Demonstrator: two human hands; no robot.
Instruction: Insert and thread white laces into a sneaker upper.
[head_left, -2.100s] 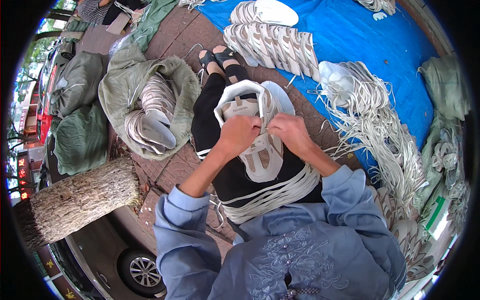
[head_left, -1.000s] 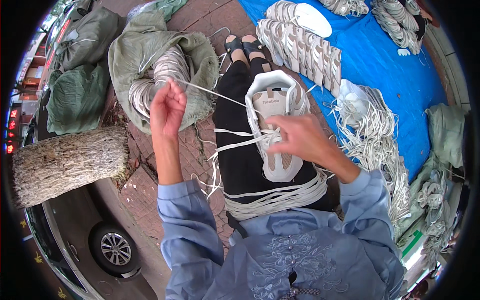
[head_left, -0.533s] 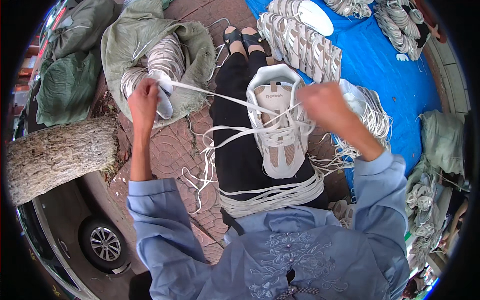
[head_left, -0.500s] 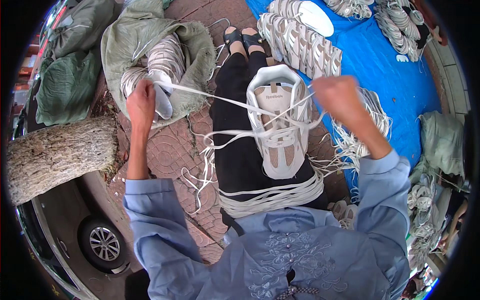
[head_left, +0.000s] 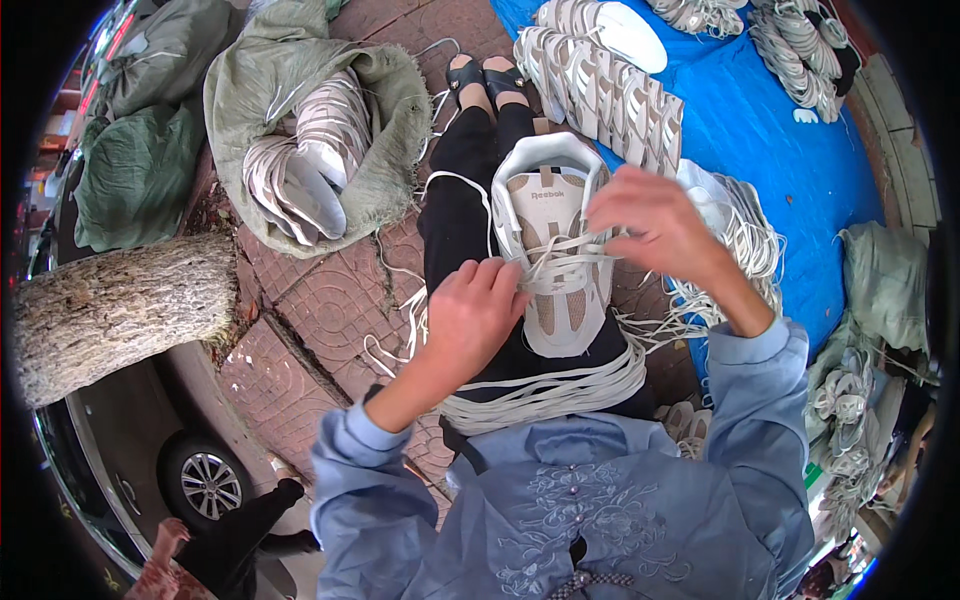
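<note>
A white and beige sneaker (head_left: 556, 300) rests on my lap, toe toward me. My left hand (head_left: 478, 318) pinches the white shoelace (head_left: 560, 262) at the shoe's left side. My right hand (head_left: 650, 222) hovers over the shoe's right side, fingers curled on the lace's other end. A bundle of loose white laces (head_left: 560, 385) lies across my thighs below the shoe.
A green sack (head_left: 392, 120) holding several sneakers lies at the left. A row of sneakers (head_left: 600, 85) stands on a blue tarp (head_left: 800, 170). A pile of laces (head_left: 740, 250) sits at the right. A tree trunk (head_left: 120, 310) and a car wheel (head_left: 205, 482) are at the left.
Both hands had been stretched wide apart, pulling the lace taut. They have come back together over the sneaker, the left to its left side, the right to its top.
</note>
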